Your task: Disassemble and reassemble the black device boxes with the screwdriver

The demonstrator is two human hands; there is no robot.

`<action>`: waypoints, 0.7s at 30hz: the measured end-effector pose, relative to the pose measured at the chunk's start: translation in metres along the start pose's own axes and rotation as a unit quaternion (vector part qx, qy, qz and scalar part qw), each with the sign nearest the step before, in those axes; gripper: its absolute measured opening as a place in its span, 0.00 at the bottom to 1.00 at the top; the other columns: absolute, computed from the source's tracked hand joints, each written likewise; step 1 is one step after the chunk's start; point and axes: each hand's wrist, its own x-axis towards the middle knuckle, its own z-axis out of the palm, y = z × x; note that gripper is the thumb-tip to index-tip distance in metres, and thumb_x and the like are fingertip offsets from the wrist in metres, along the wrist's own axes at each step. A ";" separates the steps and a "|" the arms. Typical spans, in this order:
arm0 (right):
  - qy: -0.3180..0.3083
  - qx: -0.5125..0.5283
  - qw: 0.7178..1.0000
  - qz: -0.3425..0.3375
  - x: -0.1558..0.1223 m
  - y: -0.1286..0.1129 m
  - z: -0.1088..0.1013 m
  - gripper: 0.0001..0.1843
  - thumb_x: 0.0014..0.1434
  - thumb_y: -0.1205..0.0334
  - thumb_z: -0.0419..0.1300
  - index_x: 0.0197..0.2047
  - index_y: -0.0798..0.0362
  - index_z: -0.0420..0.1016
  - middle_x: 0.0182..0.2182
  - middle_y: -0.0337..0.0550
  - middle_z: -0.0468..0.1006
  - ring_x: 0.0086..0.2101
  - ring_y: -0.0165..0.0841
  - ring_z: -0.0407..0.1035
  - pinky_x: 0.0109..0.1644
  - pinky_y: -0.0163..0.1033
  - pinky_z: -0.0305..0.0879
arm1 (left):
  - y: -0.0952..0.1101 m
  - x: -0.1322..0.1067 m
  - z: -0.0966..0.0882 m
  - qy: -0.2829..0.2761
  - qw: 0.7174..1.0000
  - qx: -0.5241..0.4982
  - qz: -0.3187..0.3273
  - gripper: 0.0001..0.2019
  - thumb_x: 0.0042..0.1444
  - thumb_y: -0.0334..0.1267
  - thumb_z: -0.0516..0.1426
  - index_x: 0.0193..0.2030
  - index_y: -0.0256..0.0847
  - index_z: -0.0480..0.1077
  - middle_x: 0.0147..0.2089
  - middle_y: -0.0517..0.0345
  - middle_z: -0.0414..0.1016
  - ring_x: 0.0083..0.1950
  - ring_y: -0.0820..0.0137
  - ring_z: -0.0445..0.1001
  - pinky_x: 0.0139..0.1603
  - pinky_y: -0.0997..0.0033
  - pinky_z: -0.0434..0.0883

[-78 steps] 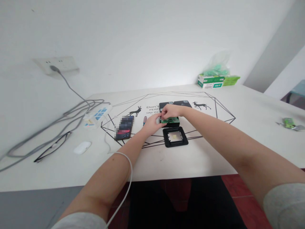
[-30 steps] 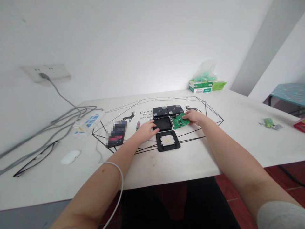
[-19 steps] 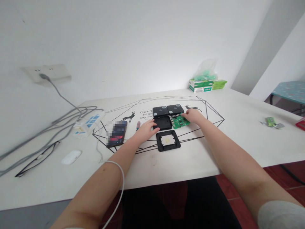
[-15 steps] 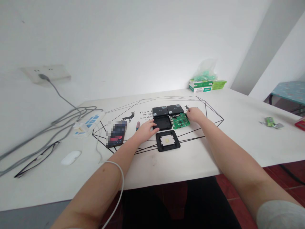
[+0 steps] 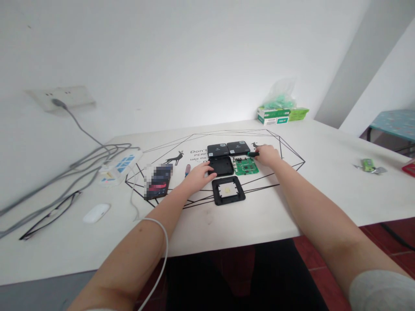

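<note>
My left hand (image 5: 198, 176) lies flat on the table with its fingers apart, the fingertips touching the left edge of an open black case shell (image 5: 222, 166). A green circuit board (image 5: 246, 166) lies bare on the table right of that shell. My right hand (image 5: 267, 156) is just beyond the board's far right corner, fingers closed on a small dark stick-like object (image 5: 253, 153). Two shut black boxes (image 5: 217, 150) (image 5: 238, 147) sit behind the shell. A black square cover frame (image 5: 228, 190) lies in front of it.
A screwdriver (image 5: 187, 170) and a phone (image 5: 158, 185) lie left of my left hand. Further left are a power strip (image 5: 121, 166) with grey cables, a white mouse (image 5: 96, 213) and glasses (image 5: 48, 214). A green tissue box (image 5: 280, 115) stands at the back, a small green item (image 5: 368, 165) far right.
My right hand lifted the green board out of the shell, laid it on the table to the right, let go, and closed on a small dark object. My left hand stayed at the shell.
</note>
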 end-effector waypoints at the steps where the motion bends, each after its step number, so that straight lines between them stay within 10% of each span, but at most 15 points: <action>1: 0.004 -0.003 1.000 0.010 -0.002 0.000 -0.003 0.18 0.65 0.59 0.64 0.56 0.53 0.79 0.60 0.64 0.77 0.61 0.55 0.70 0.60 0.53 0.68 | 0.000 0.000 0.000 0.000 1.000 0.000 0.000 0.21 0.67 0.52 0.58 0.54 0.37 0.80 0.71 0.39 0.72 0.72 0.51 0.71 0.75 0.48 0.65; 21: -0.132 0.004 0.984 -0.120 -0.037 -0.040 -0.029 0.17 0.58 0.54 0.67 0.47 0.55 0.79 0.48 0.61 0.85 0.46 0.50 0.79 0.40 0.43 0.65 | -0.002 -0.002 0.001 -0.006 1.000 -0.007 0.021 0.20 0.68 0.51 0.58 0.54 0.40 0.80 0.72 0.43 0.71 0.73 0.52 0.70 0.76 0.48 0.65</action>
